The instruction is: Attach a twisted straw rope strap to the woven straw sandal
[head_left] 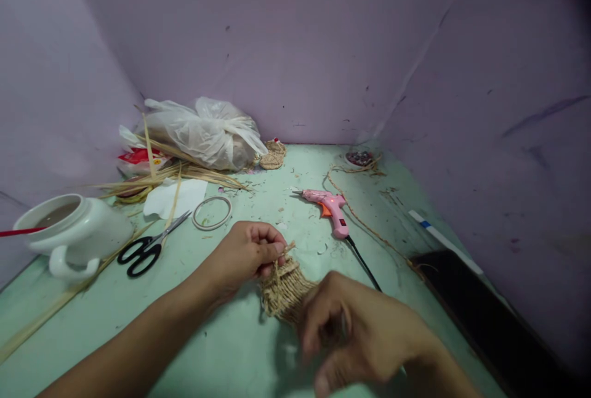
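A small woven piece of tan twine (pixel 284 290) with close ridges is in the middle foreground, just above the table. My left hand (pixel 249 253) is closed at its upper left corner, pinching a short twine end between thumb and fingers. Over the piece's lower right side is my right hand (pixel 360 330), its fingers curved and smeared by motion. A thin tan strand seems to show by those fingers, but whether they grip it is unclear. Behind the hands lies a pink glue gun (pixel 325 204) with an orange trigger, its nozzle pointing left.
Black-handled scissors (pixel 150 250) and a ring (pixel 212 212) lie left, near a white mug-like pot (pixel 96 228). Dry straw strips and a tied plastic bag (pixel 203 133) are behind. Loose twine (pixel 364 219) runs down the right to a dark flat object (pixel 480 318).
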Demonstrator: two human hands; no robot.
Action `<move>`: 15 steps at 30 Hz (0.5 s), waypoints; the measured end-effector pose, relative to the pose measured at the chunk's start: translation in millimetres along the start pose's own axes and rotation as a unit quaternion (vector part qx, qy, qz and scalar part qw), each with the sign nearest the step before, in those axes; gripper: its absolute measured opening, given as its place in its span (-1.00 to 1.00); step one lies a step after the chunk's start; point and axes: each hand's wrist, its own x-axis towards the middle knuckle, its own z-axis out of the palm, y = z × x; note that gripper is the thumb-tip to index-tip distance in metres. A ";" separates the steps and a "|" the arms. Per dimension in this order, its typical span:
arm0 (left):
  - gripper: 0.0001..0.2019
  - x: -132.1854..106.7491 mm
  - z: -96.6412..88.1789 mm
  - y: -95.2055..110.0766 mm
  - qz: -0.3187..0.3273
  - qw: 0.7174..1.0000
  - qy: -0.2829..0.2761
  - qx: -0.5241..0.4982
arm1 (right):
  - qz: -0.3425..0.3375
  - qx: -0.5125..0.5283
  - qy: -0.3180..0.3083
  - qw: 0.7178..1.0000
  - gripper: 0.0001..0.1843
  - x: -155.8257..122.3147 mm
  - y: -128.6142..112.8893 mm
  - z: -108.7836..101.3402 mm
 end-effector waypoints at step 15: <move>-0.83 -7.7 7.9 -3.3 -0.008 0.998 -0.051 -0.028 | -0.116 0.036 0.330 0.936 -0.91 21.0 7.7 3.1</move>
